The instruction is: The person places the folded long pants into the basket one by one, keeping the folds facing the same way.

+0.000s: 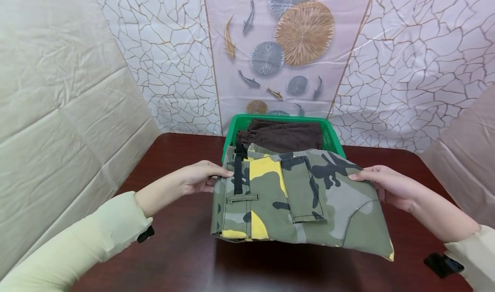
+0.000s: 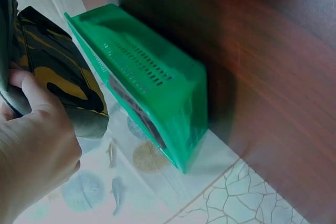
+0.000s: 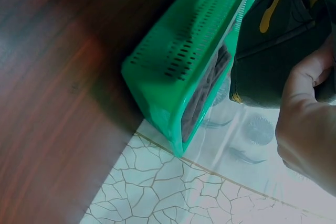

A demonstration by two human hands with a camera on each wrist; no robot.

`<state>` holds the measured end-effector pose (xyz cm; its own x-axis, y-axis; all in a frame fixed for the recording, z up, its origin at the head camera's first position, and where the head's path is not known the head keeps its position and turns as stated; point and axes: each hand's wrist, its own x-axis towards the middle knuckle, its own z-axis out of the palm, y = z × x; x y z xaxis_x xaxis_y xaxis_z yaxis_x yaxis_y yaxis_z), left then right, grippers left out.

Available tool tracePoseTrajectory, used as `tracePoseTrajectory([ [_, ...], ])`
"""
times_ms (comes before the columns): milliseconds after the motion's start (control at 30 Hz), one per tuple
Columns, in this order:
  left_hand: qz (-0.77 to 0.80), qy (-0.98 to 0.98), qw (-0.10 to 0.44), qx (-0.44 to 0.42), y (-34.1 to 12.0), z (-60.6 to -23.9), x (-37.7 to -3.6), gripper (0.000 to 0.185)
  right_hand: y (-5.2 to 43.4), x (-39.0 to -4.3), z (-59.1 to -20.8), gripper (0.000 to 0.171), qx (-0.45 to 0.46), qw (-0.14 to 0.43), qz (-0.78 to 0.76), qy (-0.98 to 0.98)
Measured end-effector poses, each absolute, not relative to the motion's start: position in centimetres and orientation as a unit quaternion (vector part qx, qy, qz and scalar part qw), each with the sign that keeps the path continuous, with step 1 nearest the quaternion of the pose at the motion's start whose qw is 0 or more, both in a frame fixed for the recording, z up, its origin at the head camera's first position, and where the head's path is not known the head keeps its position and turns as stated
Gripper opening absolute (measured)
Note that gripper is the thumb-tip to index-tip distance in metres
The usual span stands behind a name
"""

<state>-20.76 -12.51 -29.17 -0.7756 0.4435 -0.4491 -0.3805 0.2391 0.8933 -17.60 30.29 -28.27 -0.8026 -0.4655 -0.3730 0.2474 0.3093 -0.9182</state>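
Observation:
Folded camouflage trousers (image 1: 301, 197) in grey, green, black and yellow hang spread between both hands. A black strap and a stitched pocket show on the side facing me. My left hand (image 1: 203, 176) pinches their left edge beside the strap, with the thumb in front. At the upper right edge my right hand (image 1: 390, 186) grips the cloth, thumb on top and fingers behind. Beyond and below them is a green plastic basket (image 1: 332, 137) holding dark brown folded cloth (image 1: 286, 135). The trousers overlap the basket's front in the head view, while the wrist views show them raised above its rim.
The basket stands on a dark red-brown wooden table (image 1: 170, 240), close to the back edge. A patterned cloth (image 1: 174, 68) hangs behind the table, and a pale padded panel (image 1: 65, 102) rises along the left side.

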Motion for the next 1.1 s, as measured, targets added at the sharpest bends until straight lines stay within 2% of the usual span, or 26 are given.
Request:
tracePoseTrajectory([
  [133,0.615,0.719,0.322,0.018,-12.4,-28.6,-21.5,0.021,30.0,-18.3,-27.7,0.035,-0.058,0.291,-0.572,0.764],
  [367,0.62,0.724,0.301,0.003,-12.0,-27.8,-23.0,0.007,29.8,-19.7,-26.7,0.037,-0.038,0.267,-0.572,0.775],
  [733,0.637,0.724,0.265,-0.008,-10.7,-26.5,-25.9,0.009,29.4,-22.4,-25.5,0.038,0.007,0.214,-0.562,0.799],
  [1100,0.638,0.739,0.214,-0.035,-9.4,-25.9,-29.0,0.015,29.2,-25.5,-25.4,0.031,0.001,0.213,-0.599,0.772],
])
